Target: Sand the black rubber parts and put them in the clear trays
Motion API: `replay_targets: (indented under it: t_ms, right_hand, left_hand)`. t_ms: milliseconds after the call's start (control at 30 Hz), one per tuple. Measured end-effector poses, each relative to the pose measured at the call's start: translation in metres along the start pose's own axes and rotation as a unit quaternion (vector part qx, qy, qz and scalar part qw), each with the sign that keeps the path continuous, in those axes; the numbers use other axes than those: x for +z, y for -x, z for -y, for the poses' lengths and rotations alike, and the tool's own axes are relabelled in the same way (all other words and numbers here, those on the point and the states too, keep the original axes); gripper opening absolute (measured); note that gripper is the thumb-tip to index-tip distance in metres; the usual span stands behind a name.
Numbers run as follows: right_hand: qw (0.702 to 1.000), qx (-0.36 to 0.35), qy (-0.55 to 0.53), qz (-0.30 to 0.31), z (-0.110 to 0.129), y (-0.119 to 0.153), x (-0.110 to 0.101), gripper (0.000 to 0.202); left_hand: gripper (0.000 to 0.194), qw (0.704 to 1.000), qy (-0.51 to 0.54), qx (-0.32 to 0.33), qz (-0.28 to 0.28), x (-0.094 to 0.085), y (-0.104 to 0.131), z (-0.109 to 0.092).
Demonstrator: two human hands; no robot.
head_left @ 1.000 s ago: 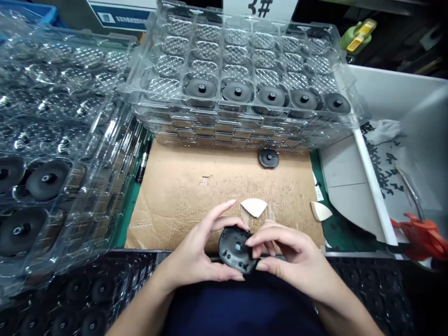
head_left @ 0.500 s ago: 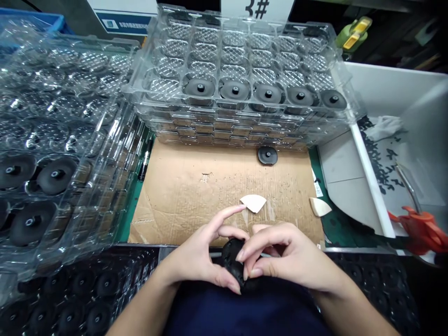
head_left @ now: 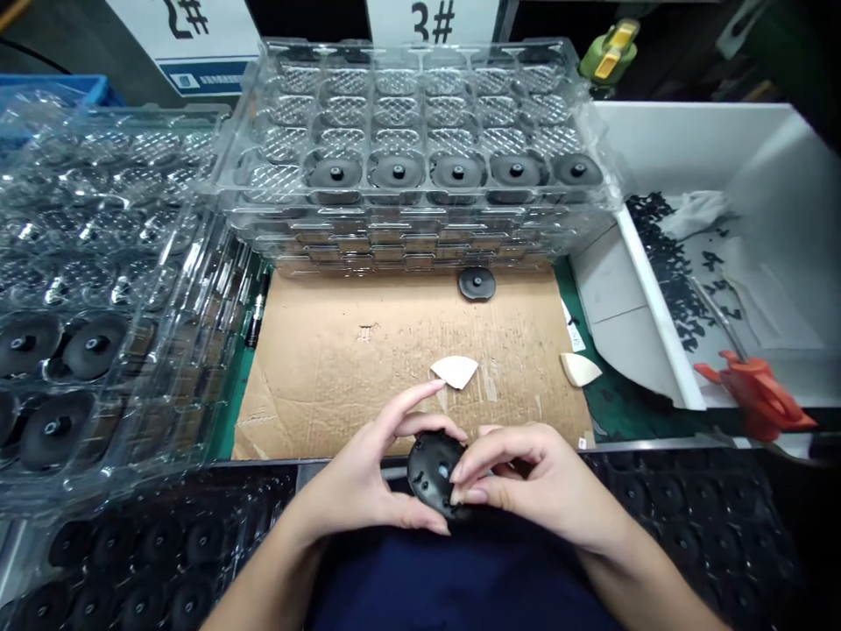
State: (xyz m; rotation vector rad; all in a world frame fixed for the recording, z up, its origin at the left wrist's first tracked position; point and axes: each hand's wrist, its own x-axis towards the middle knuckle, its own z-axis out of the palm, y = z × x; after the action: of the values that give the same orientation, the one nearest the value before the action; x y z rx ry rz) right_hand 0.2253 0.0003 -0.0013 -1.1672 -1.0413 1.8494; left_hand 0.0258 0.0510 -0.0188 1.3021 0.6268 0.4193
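Observation:
A round black plastic part [head_left: 428, 473] is held close to my body, tilted so its flat face shows several small holes or studs. My left hand [head_left: 374, 478] grips it by the rim, thumb below and fingers above, with the index finger stretched out. The fingertips of my right hand [head_left: 519, 478] are pinched together at the part's right edge; whatever lies between them is hidden. Just beyond the left index finger lies a white fan-shaped piece [head_left: 455, 371] on the cardboard sheet [head_left: 315, 350]. Farther back rests another black part [head_left: 477, 283], its small central post upward.
Clear plastic trays [head_left: 407, 197] are stacked at the back, the top one with a row of black parts. More trays [head_left: 118, 254] stand left. At right are a white bin [head_left: 657, 307] with black scraps, orange-handled cutters [head_left: 762, 390] and a second fan-shaped piece [head_left: 581, 369].
The view has shifted slightly, so the bench things sit farther left. The black part has turned to show more of its face. Both hands keep nearly the same hold.

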Motion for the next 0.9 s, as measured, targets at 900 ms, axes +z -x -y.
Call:
replay_targets:
  t_ms: [900]
  right_hand:
    - [0.714, 0.348, 0.191, -0.576, -0.194, 0.321, -0.122, 0.024]
  left_hand:
    - [0.052, 0.948, -0.207, -0.212, 0.113, 0.133, -0.067, 0.027]
